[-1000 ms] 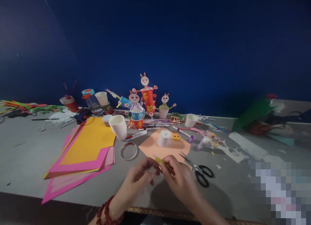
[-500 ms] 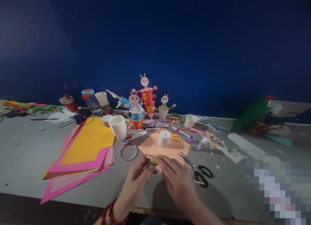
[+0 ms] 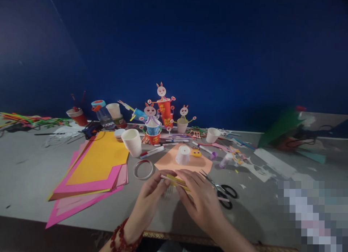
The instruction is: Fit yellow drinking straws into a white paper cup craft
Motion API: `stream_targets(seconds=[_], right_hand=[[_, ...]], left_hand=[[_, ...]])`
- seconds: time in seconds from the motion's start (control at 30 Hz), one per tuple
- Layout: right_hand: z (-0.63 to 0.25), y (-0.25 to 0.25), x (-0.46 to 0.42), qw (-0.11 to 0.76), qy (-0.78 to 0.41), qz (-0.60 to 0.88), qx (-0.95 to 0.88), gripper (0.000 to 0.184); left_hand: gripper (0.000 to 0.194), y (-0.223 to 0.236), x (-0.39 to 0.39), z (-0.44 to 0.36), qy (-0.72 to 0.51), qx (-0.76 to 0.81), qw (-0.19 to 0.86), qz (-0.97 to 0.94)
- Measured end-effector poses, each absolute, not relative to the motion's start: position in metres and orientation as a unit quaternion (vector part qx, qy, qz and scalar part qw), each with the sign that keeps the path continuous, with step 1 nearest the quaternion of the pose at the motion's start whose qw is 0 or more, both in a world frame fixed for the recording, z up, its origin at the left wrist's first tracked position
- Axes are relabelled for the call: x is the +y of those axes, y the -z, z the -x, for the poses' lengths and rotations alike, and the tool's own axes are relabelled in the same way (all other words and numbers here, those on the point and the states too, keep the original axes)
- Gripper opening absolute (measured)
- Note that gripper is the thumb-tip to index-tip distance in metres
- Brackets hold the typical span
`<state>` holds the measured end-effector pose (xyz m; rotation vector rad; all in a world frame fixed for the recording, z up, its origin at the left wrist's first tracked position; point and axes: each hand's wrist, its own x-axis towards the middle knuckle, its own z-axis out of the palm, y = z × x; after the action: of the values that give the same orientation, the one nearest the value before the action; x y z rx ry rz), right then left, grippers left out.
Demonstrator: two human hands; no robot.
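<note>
My left hand (image 3: 151, 199) and my right hand (image 3: 202, 201) meet over the table's near edge. Between their fingertips they pinch a thin yellow strip (image 3: 175, 181), held nearly level. Under the left fingers there seems to be a small clear roll of tape, partly hidden. A red bead bracelet (image 3: 122, 237) circles my left wrist. Just beyond the hands lies an orange paper sheet (image 3: 168, 161) with an upturned white cup (image 3: 183, 155) on it. Black-handled scissors (image 3: 223, 194) lie right of my right hand.
A stack of pink and yellow paper (image 3: 95, 168) lies at the left, with a white cup (image 3: 132, 142) and a tape ring (image 3: 143, 169) beside it. Bunny cup figures (image 3: 160, 116), markers and a glue stick (image 3: 225, 160) crowd the back. Paper scraps litter the right.
The hands have shifted slightly; the yellow strip now lies flatter and longer between the fingertips, and my right hand has slid a little further forward over it.
</note>
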<state>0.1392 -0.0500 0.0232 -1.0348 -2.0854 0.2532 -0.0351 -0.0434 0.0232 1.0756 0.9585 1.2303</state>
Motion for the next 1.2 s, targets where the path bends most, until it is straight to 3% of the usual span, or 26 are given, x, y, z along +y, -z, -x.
stream_targets(seconds=[0.1,0.23,0.5,0.87,1.03,1.2], right_hand=[[-0.140,-0.028,-0.045,0.408,-0.173,0.418,-0.793,0.015],[-0.142,-0.025,-0.038,0.412,-0.306,0.441,-0.736,0.006],[-0.142,-0.020,-0.030,0.410,-0.514,0.402,-0.637,0.014],[-0.144,-0.020,-0.025,0.424,-0.546,0.409,-0.595,0.038],[-0.143,-0.027,-0.028,0.428,-0.442,0.454,-0.645,0.033],[-0.139,-0.022,-0.035,0.422,-0.354,0.475,-0.686,0.024]], left_hand=[[0.018,-0.022,-0.044,0.034,-0.518,0.414,0.555,-0.503],[0.026,-0.015,-0.045,0.033,-0.496,0.375,0.562,-0.545],[0.025,-0.006,-0.045,0.035,-0.478,0.363,0.534,-0.595],[0.045,-0.009,-0.057,0.043,-0.465,0.347,0.540,-0.609],[0.060,-0.013,-0.060,0.042,-0.473,0.339,0.540,-0.608],[0.056,-0.010,-0.057,0.035,-0.513,0.331,0.538,-0.581]])
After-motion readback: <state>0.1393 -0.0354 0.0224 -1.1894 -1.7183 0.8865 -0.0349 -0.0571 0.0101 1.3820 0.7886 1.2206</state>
